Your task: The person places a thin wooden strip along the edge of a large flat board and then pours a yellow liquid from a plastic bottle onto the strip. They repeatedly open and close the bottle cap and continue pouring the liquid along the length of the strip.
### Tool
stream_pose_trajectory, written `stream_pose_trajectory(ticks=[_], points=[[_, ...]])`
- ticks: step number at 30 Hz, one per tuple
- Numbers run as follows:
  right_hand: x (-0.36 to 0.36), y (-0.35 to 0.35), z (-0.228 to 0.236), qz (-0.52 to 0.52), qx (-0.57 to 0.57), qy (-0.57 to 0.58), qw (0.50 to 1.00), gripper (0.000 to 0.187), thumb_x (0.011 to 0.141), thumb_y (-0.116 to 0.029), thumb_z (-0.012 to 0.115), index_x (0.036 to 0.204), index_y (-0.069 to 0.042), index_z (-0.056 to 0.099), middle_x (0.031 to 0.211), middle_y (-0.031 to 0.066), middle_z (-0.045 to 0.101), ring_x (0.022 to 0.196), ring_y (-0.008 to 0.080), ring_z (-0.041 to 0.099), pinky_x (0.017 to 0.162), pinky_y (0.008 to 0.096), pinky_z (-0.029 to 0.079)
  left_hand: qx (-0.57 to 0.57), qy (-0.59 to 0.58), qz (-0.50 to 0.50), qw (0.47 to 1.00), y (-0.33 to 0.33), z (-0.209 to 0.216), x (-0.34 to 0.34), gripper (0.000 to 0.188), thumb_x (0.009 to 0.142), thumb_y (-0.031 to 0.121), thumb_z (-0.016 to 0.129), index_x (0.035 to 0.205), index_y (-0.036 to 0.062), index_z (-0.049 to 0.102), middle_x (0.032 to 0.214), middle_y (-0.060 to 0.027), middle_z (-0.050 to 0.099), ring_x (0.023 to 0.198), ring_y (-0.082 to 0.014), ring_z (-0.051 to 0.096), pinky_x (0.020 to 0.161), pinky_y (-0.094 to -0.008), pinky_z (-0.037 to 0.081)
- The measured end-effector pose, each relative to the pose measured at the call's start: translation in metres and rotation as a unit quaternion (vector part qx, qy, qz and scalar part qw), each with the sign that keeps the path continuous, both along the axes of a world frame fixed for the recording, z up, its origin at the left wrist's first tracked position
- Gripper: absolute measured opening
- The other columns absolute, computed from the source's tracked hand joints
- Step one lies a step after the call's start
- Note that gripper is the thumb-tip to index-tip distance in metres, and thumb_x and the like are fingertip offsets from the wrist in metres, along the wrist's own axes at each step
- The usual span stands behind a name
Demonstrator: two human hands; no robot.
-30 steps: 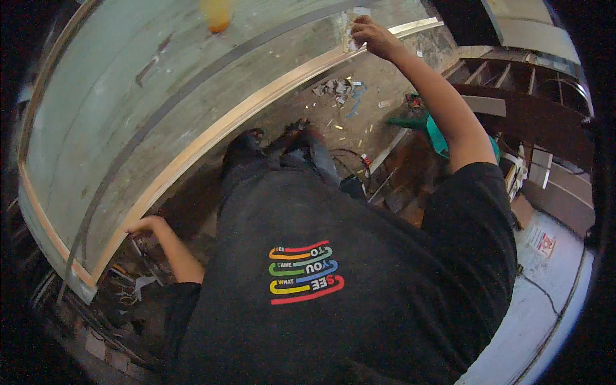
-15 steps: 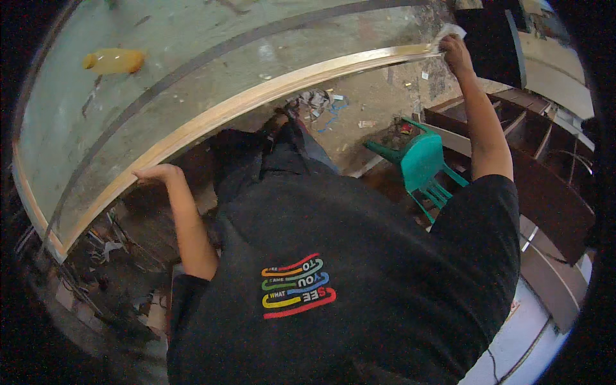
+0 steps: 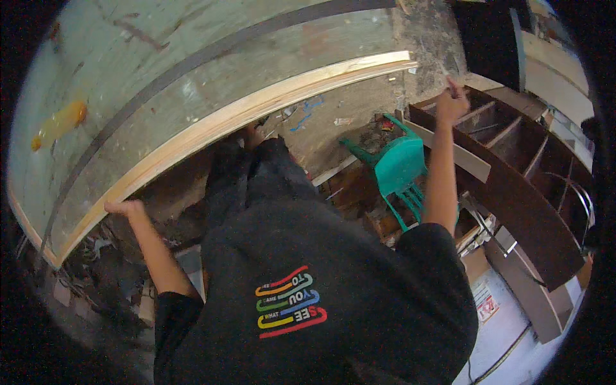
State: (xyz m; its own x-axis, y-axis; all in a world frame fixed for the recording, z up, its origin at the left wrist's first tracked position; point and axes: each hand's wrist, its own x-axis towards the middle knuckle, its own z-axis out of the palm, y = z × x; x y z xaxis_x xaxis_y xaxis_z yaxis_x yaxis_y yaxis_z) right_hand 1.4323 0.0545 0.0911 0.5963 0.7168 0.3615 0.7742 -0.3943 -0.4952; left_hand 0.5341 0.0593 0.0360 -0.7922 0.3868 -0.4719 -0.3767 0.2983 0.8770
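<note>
A long pale wooden edge strip (image 3: pixel 256 101) borders a big greenish worktop (image 3: pixel 212 77) and runs from the lower left to the upper right. My left hand (image 3: pixel 126 207) rests against this strip near its left end, fingers stretched out onto the wood. To the right, beyond the strip's far end, my right hand (image 3: pixel 453 106) is raised in the air, apart from the wood. Its fingers are curled in, and what they hold, if anything, cannot be made out. On the worktop at the left lies a yellow bottle (image 3: pixel 61 124) on its side.
A green plastic chair (image 3: pixel 399 168) stands below my right forearm. Dark brown shelving (image 3: pixel 513 192) with compartments lies at the right, beside loose boards (image 3: pixel 523 282). Blue scraps (image 3: pixel 305 114) and litter are on the dirty floor; clutter (image 3: pixel 96 247) fills the space under the left corner.
My right hand has left the strip's far end, where it held something white and crumpled, and drawn back toward me. My left hand still touches the strip. The view has shifted.
</note>
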Motion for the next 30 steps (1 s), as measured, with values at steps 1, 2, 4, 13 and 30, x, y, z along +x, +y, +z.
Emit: stream_pose_trajectory(ticks=[1, 2, 4, 13, 30], points=[[-0.010, -0.003, 0.003, -0.026, 0.013, 0.053, 0.998, 0.035, 0.081, 0.008, 0.061, 0.110, -0.004, 0.076, 0.099, 0.0090, 0.074, 0.089, 0.0178, 0.070, 0.080, 0.0306, 0.055, -0.009, 0.003, -0.011, 1.000, 0.001, 0.007, 0.007, 0.077, 0.092, 0.058, 0.039, 0.143, 0.0005, 0.043, 0.147, -0.0174, 0.046, 0.133, -0.0355, 0.046, 0.113, -0.0514, 0.034], [-0.024, -0.006, 0.003, -0.052, 0.028, 0.109, 0.992, 0.035, 0.083, 0.010, 0.060, 0.114, -0.002, 0.073, 0.101, 0.0100, 0.073, 0.091, 0.0190, 0.069, 0.080, 0.0317, 0.055, -0.017, 0.009, -0.022, 1.000, 0.002, 0.016, 0.015, 0.079, 0.092, 0.059, 0.041, 0.145, 0.0011, 0.041, 0.150, -0.0174, 0.042, 0.136, -0.0354, 0.043, 0.114, -0.0512, 0.033], [-0.051, -0.010, 0.007, -0.131, 0.080, 0.238, 0.959, 0.037, 0.086, 0.011, 0.059, 0.121, 0.002, 0.066, 0.108, 0.0118, 0.070, 0.096, 0.0221, 0.068, 0.081, 0.0349, 0.057, -0.057, 0.040, -0.025, 0.997, 0.008, 0.035, 0.032, 0.079, 0.093, 0.061, 0.040, 0.146, 0.0026, 0.042, 0.151, -0.0174, 0.043, 0.135, -0.0363, 0.044, 0.114, -0.0512, 0.033], [-0.128, -0.052, 0.086, -0.179, 0.312, 0.380, 0.853, 0.037, 0.091, 0.010, 0.056, 0.127, 0.004, 0.051, 0.119, 0.0149, 0.061, 0.100, 0.0287, 0.065, 0.078, 0.0460, 0.065, -0.107, 0.062, -0.052, 0.991, -0.002, 0.068, 0.184, 0.089, 0.095, 0.063, 0.048, 0.158, 0.0090, 0.016, 0.160, -0.0134, 0.028, 0.138, -0.0339, 0.041, 0.115, -0.0549, 0.027], [0.086, 0.052, -0.053, -0.003, -0.007, 0.407, 0.913, 0.040, 0.093, -0.009, 0.070, 0.129, 0.003, 0.056, 0.114, 0.0136, 0.066, 0.084, 0.0194, 0.068, 0.062, 0.0320, 0.062, -0.213, -0.245, -0.271, 0.906, 0.028, 0.078, 0.522, 0.073, 0.095, 0.060, 0.045, 0.128, -0.0039, 0.054, 0.111, -0.0213, 0.068, 0.090, -0.0307, 0.070, 0.084, -0.0438, 0.055]])
